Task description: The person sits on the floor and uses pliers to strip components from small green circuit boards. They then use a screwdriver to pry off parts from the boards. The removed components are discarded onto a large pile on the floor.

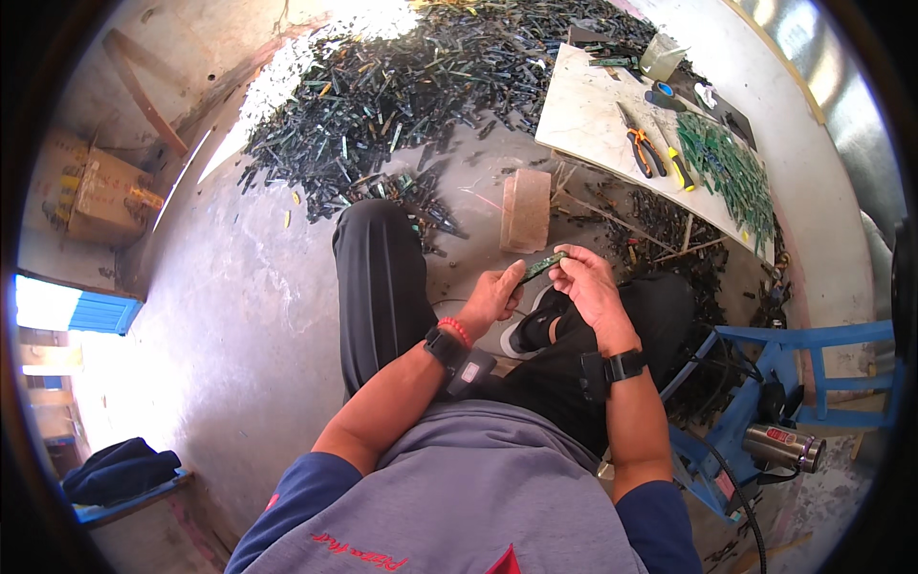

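A narrow strip point(543, 267), green with dark parts and resembling a small circuit board, is held level above my lap. My left hand point(493, 295) pinches its left end between thumb and fingers. At the other end, the thumb and fingertips of my right hand point(587, 285) close on it. Both hands hide part of the strip. Ahead to the right, orange-and-black pliers point(643, 151) and a yellow-handled tool point(681, 170) lie on a pale board table point(588, 110). Beside them is a heap of green strips point(729, 172).
A large pile of dark strips point(411, 91) covers the floor ahead. Just beyond my hands stands a reddish brick block point(526, 210). A blue chair point(841, 335) and a metal flask point(784, 448) are at right. Cardboard boxes point(110, 196) sit far left, dark cloth point(120, 471) near left.
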`<state>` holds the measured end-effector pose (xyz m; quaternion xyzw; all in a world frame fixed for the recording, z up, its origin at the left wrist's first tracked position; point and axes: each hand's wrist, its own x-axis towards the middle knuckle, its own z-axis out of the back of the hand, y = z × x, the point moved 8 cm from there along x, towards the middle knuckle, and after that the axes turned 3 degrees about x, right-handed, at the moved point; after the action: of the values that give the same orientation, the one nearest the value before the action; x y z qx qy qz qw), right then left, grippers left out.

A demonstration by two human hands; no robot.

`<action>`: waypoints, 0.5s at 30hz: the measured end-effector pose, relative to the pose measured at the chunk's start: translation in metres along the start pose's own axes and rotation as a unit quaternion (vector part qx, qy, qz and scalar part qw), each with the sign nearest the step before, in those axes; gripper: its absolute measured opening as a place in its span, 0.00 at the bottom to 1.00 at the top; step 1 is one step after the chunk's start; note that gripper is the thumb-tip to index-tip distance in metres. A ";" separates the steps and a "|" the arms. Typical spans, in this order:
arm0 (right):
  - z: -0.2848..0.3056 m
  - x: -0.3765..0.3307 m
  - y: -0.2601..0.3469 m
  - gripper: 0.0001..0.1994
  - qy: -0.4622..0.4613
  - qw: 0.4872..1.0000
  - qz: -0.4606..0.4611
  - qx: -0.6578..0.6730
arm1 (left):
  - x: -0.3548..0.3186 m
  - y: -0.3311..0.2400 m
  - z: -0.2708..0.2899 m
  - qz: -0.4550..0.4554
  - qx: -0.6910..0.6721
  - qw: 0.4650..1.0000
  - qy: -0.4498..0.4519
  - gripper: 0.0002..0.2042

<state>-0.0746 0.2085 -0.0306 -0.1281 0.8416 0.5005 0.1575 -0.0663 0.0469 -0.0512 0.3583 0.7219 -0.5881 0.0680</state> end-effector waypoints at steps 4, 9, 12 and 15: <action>0.000 0.001 0.000 0.08 -0.006 1.000 -0.007 -0.002 | 0.000 0.000 -0.001 -0.006 0.006 1.000 0.004 0.26; 0.004 0.004 -0.003 0.07 -0.025 0.999 0.000 -0.021 | 0.000 0.002 -0.002 0.000 0.012 1.000 0.001 0.26; 0.006 0.006 -0.004 0.07 -0.030 0.999 0.006 -0.030 | 0.001 0.003 -0.002 0.003 0.011 1.000 -0.002 0.26; 0.006 0.006 -0.003 0.07 -0.035 0.999 0.010 -0.031 | 0.002 0.005 -0.001 -0.005 0.016 1.000 -0.006 0.26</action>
<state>-0.0778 0.2117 -0.0381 -0.1066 0.8208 0.5321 0.1782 -0.0648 0.0490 -0.0556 0.3523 0.7136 -0.6021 0.0640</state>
